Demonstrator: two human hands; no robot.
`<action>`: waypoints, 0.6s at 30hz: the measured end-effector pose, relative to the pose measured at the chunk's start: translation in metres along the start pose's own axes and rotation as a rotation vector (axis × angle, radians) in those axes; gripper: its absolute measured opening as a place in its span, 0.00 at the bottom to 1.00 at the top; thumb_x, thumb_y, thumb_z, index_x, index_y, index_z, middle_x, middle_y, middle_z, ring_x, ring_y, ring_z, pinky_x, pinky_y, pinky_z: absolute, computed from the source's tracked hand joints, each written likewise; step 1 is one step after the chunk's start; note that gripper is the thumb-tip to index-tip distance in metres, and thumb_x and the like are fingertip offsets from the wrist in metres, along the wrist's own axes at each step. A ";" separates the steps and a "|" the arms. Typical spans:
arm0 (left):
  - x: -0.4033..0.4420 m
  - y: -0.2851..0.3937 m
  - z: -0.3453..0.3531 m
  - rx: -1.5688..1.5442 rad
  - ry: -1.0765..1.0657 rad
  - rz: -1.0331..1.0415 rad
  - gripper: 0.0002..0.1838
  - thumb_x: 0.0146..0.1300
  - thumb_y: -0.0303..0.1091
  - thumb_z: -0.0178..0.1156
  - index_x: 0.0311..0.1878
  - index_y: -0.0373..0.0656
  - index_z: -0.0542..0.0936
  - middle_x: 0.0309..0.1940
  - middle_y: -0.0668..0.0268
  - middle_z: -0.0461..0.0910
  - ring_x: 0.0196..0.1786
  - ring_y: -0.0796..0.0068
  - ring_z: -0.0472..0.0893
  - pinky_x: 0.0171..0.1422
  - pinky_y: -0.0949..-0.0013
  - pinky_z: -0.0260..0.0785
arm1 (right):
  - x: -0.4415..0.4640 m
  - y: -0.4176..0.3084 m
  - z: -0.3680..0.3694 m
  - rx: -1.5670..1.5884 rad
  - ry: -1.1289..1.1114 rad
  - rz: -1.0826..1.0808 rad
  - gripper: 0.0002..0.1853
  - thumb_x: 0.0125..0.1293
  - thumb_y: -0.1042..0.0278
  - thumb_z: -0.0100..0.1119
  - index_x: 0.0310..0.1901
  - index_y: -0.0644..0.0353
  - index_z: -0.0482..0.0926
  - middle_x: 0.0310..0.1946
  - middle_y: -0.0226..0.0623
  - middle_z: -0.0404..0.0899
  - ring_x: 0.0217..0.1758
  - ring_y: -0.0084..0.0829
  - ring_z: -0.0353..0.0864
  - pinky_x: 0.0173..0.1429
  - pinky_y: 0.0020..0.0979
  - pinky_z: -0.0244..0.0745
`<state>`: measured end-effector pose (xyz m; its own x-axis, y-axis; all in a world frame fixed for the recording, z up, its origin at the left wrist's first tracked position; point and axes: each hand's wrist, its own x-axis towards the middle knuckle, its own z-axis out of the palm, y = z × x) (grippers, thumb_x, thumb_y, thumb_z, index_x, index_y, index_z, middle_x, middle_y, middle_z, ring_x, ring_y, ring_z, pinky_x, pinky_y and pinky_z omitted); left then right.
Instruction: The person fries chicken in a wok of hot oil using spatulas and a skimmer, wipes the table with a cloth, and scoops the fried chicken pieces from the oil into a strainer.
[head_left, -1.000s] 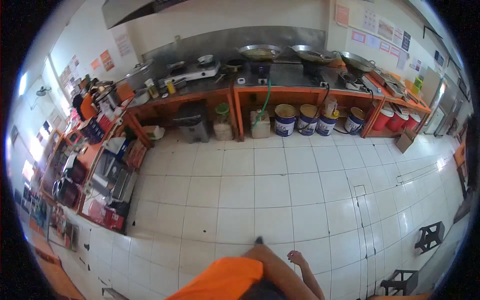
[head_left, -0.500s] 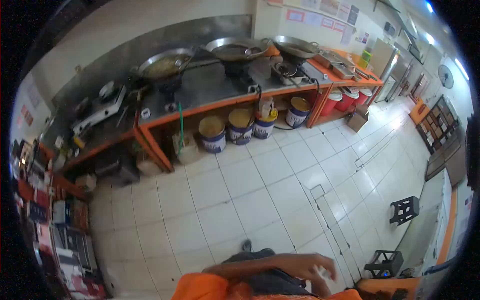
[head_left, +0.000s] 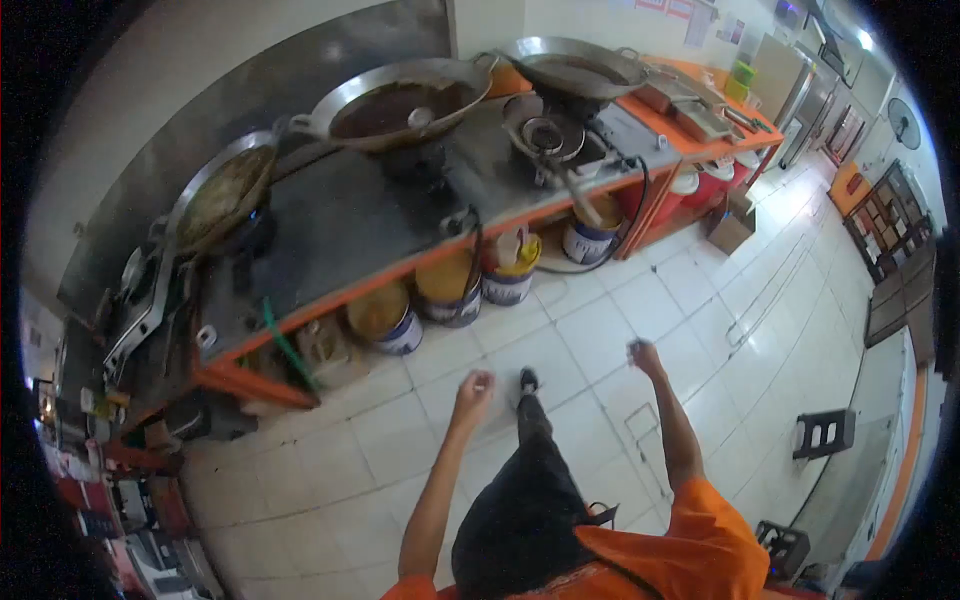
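Note:
My left hand hangs in the air over the floor, its fingers curled inward. A small pale spot shows at its fingers, too small to name. My right hand is out ahead on the other side, fingers also curled and slightly blurred; whatever it may hold is hidden. Neither hand touches the counter. Closest ahead of them is the steel counter with large woks: one with dark liquid, another at the left, and a third at the back. A strainer with a long handle lies beside the burner.
Tubs stand under the counter, along with red buckets. A cardboard box sits on the tiled floor. Metal trays rest on the orange table. Black stools stand at the right. My shoe is mid-floor.
My hands, earlier close together at my body with something white by the fingers, are now apart and extended forward. The view has moved nearer the counter and woks.

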<state>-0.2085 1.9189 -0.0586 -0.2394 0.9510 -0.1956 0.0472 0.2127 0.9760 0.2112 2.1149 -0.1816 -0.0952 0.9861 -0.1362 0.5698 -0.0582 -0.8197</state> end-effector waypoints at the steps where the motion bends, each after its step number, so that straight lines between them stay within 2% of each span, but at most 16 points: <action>1: 0.063 0.040 0.018 -0.064 0.016 0.051 0.11 0.54 0.38 0.52 0.34 0.39 0.71 0.24 0.67 0.72 0.27 0.79 0.71 0.33 0.74 0.64 | 0.056 -0.080 -0.021 0.076 0.039 0.093 0.11 0.55 0.64 0.44 0.27 0.63 0.73 0.17 0.40 0.73 0.22 0.34 0.74 0.26 0.34 0.67; 2: 0.133 0.058 0.034 -0.073 0.051 0.076 0.10 0.54 0.36 0.52 0.33 0.39 0.71 0.23 0.66 0.72 0.26 0.79 0.71 0.32 0.75 0.63 | 0.151 -0.068 -0.030 -0.217 0.214 -0.250 0.13 0.56 0.63 0.42 0.28 0.64 0.72 0.19 0.47 0.73 0.23 0.45 0.74 0.26 0.41 0.66; 3: 0.185 0.065 0.050 -0.066 0.067 0.066 0.09 0.55 0.35 0.52 0.32 0.38 0.71 0.22 0.66 0.72 0.26 0.79 0.71 0.32 0.75 0.63 | 0.222 -0.085 -0.044 -0.345 0.235 -0.340 0.12 0.56 0.65 0.41 0.28 0.64 0.71 0.22 0.53 0.71 0.27 0.52 0.71 0.27 0.44 0.64; 4: 0.222 0.096 0.066 -0.077 0.006 0.099 0.08 0.55 0.34 0.50 0.31 0.39 0.70 0.21 0.69 0.70 0.24 0.81 0.70 0.29 0.78 0.62 | 0.275 -0.118 -0.051 -0.229 0.277 -0.400 0.10 0.57 0.67 0.41 0.28 0.66 0.69 0.23 0.55 0.70 0.30 0.53 0.69 0.28 0.45 0.63; 5: 0.265 0.134 0.082 -0.099 -0.049 0.149 0.07 0.56 0.34 0.49 0.31 0.40 0.70 0.21 0.71 0.69 0.22 0.84 0.68 0.26 0.80 0.62 | 0.298 -0.183 -0.070 -0.329 0.255 -0.316 0.13 0.58 0.65 0.38 0.30 0.64 0.71 0.21 0.46 0.72 0.28 0.35 0.73 0.30 0.34 0.65; 7: 0.363 0.136 0.105 0.104 0.002 0.303 0.06 0.57 0.33 0.47 0.31 0.40 0.69 0.19 0.70 0.69 0.21 0.83 0.68 0.27 0.80 0.62 | 0.405 -0.179 -0.078 -0.253 0.347 -0.386 0.14 0.59 0.64 0.37 0.33 0.65 0.71 0.24 0.50 0.73 0.31 0.41 0.74 0.33 0.37 0.66; 8: 0.403 0.133 0.116 0.083 0.042 0.236 0.06 0.56 0.33 0.48 0.31 0.40 0.70 0.20 0.68 0.70 0.23 0.79 0.70 0.29 0.77 0.63 | 0.424 -0.207 -0.083 -0.246 0.421 -0.422 0.16 0.59 0.62 0.38 0.35 0.67 0.71 0.28 0.53 0.73 0.35 0.48 0.72 0.37 0.40 0.65; 10: 0.469 0.137 0.134 0.030 0.130 0.111 0.07 0.54 0.33 0.50 0.31 0.38 0.70 0.22 0.62 0.73 0.27 0.71 0.74 0.32 0.71 0.65 | 0.472 -0.227 -0.086 -0.288 0.451 -0.252 0.13 0.57 0.65 0.39 0.29 0.68 0.70 0.26 0.58 0.70 0.36 0.53 0.69 0.36 0.42 0.63; 11: 0.494 0.135 0.144 0.074 0.179 0.052 0.11 0.56 0.37 0.47 0.32 0.38 0.71 0.26 0.58 0.74 0.31 0.65 0.75 0.37 0.66 0.65 | 0.502 -0.220 -0.088 -0.311 0.465 -0.353 0.18 0.59 0.61 0.37 0.26 0.69 0.71 0.25 0.59 0.70 0.34 0.54 0.70 0.36 0.44 0.63; 14: 0.559 0.114 0.168 0.142 0.306 -0.081 0.17 0.57 0.44 0.42 0.33 0.38 0.71 0.29 0.55 0.74 0.36 0.59 0.73 0.42 0.62 0.63 | 0.547 -0.224 -0.087 -0.330 0.277 -0.238 0.24 0.61 0.54 0.35 0.25 0.71 0.71 0.24 0.61 0.70 0.34 0.56 0.70 0.35 0.44 0.63; 15: 0.568 0.125 0.166 0.200 0.207 -0.136 0.22 0.58 0.48 0.37 0.33 0.38 0.71 0.31 0.53 0.74 0.39 0.55 0.72 0.44 0.58 0.61 | 0.570 -0.209 -0.087 -0.364 0.221 -0.307 0.28 0.61 0.50 0.35 0.25 0.73 0.71 0.22 0.60 0.70 0.33 0.56 0.70 0.34 0.44 0.63; 16: 0.575 0.131 0.168 0.155 0.244 -0.116 0.22 0.58 0.49 0.37 0.31 0.39 0.71 0.27 0.58 0.72 0.34 0.62 0.71 0.39 0.62 0.61 | 0.580 -0.212 -0.091 -0.347 0.085 -0.161 0.29 0.60 0.47 0.37 0.26 0.73 0.71 0.20 0.58 0.70 0.28 0.53 0.70 0.33 0.42 0.62; 18: 0.585 0.139 0.178 0.068 0.309 -0.069 0.24 0.59 0.52 0.35 0.27 0.41 0.71 0.19 0.68 0.70 0.24 0.76 0.70 0.29 0.70 0.62 | 0.589 -0.214 -0.093 -0.196 0.095 -0.124 0.31 0.59 0.45 0.37 0.24 0.74 0.71 0.17 0.55 0.69 0.23 0.45 0.68 0.32 0.41 0.61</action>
<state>-0.1699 2.5447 -0.0545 -0.5272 0.8226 -0.2129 0.0825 0.2989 0.9507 0.1091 2.7222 -0.0351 -0.1029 0.9945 0.0193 0.7065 0.0867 -0.7024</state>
